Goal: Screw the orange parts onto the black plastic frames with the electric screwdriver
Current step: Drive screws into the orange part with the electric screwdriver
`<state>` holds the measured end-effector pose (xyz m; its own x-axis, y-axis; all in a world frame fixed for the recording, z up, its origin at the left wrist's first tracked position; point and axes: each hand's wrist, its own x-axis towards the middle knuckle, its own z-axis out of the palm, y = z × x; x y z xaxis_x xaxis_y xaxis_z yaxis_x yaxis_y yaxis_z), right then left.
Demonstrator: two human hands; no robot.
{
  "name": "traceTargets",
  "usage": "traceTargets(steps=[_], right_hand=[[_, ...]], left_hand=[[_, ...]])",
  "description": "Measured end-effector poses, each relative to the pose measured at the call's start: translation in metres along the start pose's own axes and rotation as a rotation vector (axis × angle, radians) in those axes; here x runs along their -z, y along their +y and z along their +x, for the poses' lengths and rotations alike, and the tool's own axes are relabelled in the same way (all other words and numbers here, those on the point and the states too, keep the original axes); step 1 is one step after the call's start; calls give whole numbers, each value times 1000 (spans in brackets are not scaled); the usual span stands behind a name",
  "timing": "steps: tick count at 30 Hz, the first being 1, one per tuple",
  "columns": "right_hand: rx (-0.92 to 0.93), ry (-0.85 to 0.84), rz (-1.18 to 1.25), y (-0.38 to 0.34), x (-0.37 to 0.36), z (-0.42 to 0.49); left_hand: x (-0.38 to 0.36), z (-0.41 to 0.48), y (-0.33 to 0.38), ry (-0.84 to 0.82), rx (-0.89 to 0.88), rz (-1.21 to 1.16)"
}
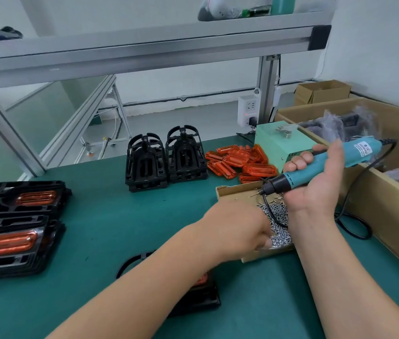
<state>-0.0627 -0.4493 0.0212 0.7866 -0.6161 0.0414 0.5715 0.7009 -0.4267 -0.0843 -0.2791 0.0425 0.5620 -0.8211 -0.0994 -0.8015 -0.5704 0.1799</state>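
At a green-topped desk (90,304) in a white-walled workroom, a person's right hand (316,189) holds a teal electric screwdriver (328,160) above the desk's right side, fingers (300,162) clamped round its barrel and the bit pointing down and left over a shallow cardboard tray (232,190) of loose screws (278,216). The left hand (237,228) reaches into the screws; it is blurred, so whether its fingers are together on a screw cannot be told.

Loose orange parts (240,162) lie heaped toward the far edge, just beyond the tray. Beside them, at the middle of the far edge, two stacks of black plastic frames (164,162) stand on end. At the left edge lie more frames with orange parts fitted (14,231), piled flat. One further frame (200,299) lies near the near edge, mostly hidden under the left forearm, a sliver of orange showing.

A mint-green power box (279,143) sits at the far right, behind the orange heap, and the screwdriver's black cable (352,226) loops across the mat. A large cardboard carton (389,199) of bagged goods runs along the right edge, with a smaller carton (320,91) beyond it. An aluminium shelf rail (144,52) spans the far side, and a white wall socket (248,111) hangs by its upright.
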Motion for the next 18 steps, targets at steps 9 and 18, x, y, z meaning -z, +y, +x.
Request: traceTargets(steps=[9, 18], right_hand=[[-9, 8, -9, -1, 1, 0], [-14, -4, 2, 0, 2, 0]], left_hand=[[-6, 13, -12, -75, 16, -61], [-5, 5, -19, -19, 49, -300]])
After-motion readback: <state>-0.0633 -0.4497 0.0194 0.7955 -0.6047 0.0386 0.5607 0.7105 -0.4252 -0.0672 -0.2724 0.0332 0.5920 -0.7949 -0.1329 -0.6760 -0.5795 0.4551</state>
